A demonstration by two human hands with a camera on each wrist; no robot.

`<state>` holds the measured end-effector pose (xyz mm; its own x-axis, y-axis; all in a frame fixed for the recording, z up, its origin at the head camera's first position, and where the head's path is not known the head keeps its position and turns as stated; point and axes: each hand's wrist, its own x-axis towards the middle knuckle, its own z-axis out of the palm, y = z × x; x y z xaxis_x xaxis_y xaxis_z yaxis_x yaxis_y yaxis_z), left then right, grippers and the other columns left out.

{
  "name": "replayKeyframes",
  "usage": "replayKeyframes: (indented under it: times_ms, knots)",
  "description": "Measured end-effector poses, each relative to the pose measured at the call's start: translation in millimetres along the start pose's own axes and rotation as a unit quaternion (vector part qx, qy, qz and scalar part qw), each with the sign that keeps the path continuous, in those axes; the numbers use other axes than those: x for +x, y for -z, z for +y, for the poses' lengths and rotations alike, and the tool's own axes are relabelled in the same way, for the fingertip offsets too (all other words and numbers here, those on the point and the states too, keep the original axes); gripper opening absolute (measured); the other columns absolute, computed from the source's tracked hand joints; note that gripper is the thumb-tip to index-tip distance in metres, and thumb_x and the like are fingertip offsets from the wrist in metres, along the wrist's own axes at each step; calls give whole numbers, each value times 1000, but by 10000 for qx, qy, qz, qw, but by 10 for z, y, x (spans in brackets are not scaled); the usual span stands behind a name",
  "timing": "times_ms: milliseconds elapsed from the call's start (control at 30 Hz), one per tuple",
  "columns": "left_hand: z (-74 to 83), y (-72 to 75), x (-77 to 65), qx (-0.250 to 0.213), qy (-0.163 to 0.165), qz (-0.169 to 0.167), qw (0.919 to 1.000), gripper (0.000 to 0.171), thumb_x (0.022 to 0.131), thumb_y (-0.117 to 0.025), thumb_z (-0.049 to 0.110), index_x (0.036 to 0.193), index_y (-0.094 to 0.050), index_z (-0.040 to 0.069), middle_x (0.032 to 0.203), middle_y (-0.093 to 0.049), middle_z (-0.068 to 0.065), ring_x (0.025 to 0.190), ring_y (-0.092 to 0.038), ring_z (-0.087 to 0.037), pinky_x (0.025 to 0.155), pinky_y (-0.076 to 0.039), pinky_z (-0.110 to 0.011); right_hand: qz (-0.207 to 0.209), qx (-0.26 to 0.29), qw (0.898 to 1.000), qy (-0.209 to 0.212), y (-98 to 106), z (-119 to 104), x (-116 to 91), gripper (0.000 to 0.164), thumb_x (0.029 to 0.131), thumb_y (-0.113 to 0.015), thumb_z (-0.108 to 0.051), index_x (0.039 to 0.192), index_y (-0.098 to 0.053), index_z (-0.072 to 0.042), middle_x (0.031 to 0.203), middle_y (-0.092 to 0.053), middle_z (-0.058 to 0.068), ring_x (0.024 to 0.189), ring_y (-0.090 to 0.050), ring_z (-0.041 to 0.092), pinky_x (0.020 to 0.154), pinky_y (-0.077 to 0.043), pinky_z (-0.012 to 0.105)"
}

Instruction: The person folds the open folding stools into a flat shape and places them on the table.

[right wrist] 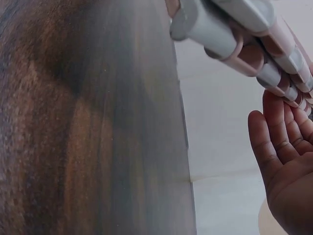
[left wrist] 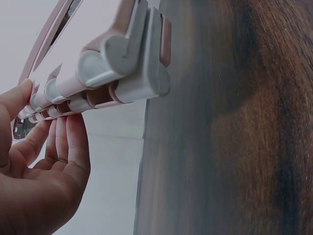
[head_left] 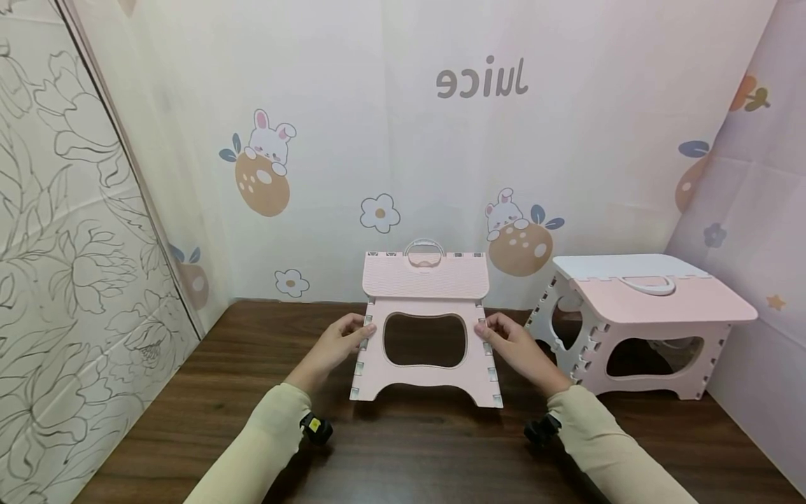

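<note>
A pink folding step stool, folded nearly flat, stands up facing me in the head view, its handle on top and its top panel tipped toward me. My left hand grips its left edge, thumb on the front and fingers behind. On the opposite edge, my right hand holds it the same way. The left wrist view shows the grey hinge joints close above the left fingers. In the right wrist view, the right fingers reach the underside of the hinged edge.
An unfolded pink and white step stool stands on the brown wooden table at the right, beside my right forearm. Behind the table hangs a printed curtain. Another curtain with flower outlines borders the left side.
</note>
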<state>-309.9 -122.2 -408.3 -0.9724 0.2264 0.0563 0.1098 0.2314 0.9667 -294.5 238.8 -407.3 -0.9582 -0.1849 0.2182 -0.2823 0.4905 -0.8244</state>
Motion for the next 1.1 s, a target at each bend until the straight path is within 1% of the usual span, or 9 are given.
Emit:
replayKeyframes:
  times_ms: [100, 300, 433, 633, 700, 833, 933, 1000, 1100]
  knots:
    - [-4, -3, 6, 16, 13, 21, 10000, 40, 98, -67, 36, 124, -63, 6, 106, -60, -8, 95, -60, -20, 88, -53, -45, -22, 5, 10000, 27, 1, 4, -8, 35, 101, -60, -43, 107, -58, -9, 91, -55, 9, 87, -54, 40, 69, -46, 34]
    - [-17, 1, 3, 169, 45, 19, 9998, 40, 96, -68, 41, 120, -65, 9, 103, -60, -8, 95, -60, -21, 85, -53, -40, -67, -70, 9999, 94, 6, 23, -16, 35, 101, -59, -42, 106, -59, -7, 88, -53, 8, 84, -53, 39, 68, -45, 34]
    - [-19, 9, -4, 214, 74, -18, 9997, 39, 96, -68, 42, 119, -65, 9, 103, -60, -7, 95, -60, -21, 85, -53, -39, -51, -141, 9999, 29, 6, 46, -17, 34, 101, -60, -42, 104, -60, -8, 86, -53, 7, 82, -53, 38, 67, -45, 33]
    - [-30, 17, 2, 248, 137, -76, 9996, 41, 97, -66, 43, 119, -65, 9, 106, -61, -8, 96, -60, -21, 87, -52, -41, -58, -203, 9998, 4, -7, 69, -19, 34, 101, -61, -41, 102, -60, -8, 83, -55, 9, 80, -54, 38, 65, -45, 33]
    - [-34, 20, 0, 273, 162, -101, 9994, 41, 97, -66, 44, 119, -65, 9, 107, -61, -8, 96, -61, -21, 87, -52, -42, -71, -181, 9998, -27, -10, 69, -24, 34, 100, -61, -42, 102, -60, -8, 83, -55, 10, 81, -54, 39, 65, -45, 33]
    - [-16, 17, -3, 313, 205, -168, 9992, 40, 99, -64, 41, 121, -65, 7, 107, -62, -8, 95, -61, -21, 88, -52, -43, -123, -126, 9998, -103, -12, 63, -40, 35, 100, -61, -44, 102, -60, -9, 84, -55, 12, 81, -54, 40, 65, -45, 34]
    - [-10, 16, -11, 356, 219, -193, 9989, 42, 99, -63, 41, 121, -64, 5, 107, -61, -8, 95, -61, -21, 91, -50, -47, -143, -128, 9998, -107, -9, 68, -49, 36, 100, -61, -43, 102, -60, -8, 84, -55, 13, 78, -53, 36, 64, -44, 33]
    - [-24, 21, -12, 381, 239, -190, 9988, 44, 98, -64, 45, 119, -64, 6, 106, -61, -8, 94, -61, -22, 93, -49, -50, -134, -146, 9998, -91, -9, 77, -52, 36, 100, -61, -43, 102, -60, -8, 84, -55, 13, 77, -53, 32, 64, -43, 33]
    - [-25, 19, -21, 414, 293, -172, 9986, 44, 97, -64, 46, 117, -65, 7, 106, -62, -9, 93, -61, -23, 94, -47, -53, -121, -177, 9997, -86, -14, 90, -53, 35, 100, -61, -44, 101, -60, -8, 83, -54, 9, 77, -53, 30, 64, -43, 32]
